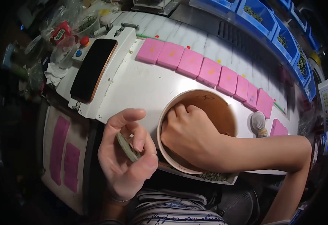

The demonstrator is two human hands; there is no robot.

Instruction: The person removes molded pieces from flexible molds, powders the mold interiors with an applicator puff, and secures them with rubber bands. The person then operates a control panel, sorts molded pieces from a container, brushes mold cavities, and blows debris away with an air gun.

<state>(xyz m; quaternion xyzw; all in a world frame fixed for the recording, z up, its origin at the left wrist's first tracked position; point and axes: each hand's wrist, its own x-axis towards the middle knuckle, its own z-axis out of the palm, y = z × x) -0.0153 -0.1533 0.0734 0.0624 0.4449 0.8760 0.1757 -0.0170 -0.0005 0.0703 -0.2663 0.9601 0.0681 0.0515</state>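
A flat green piece (126, 147) sits within the left hand (122, 168).

Left of centre in the frame, the left hand (121, 170) is held up with its fingers (125, 115) curled inward; near mid-frame the right hand (188, 131) reaches down, knuckles up, fingertips hidden, its forearm (261, 152) running rightward to a sharply bent elbow (304, 144)
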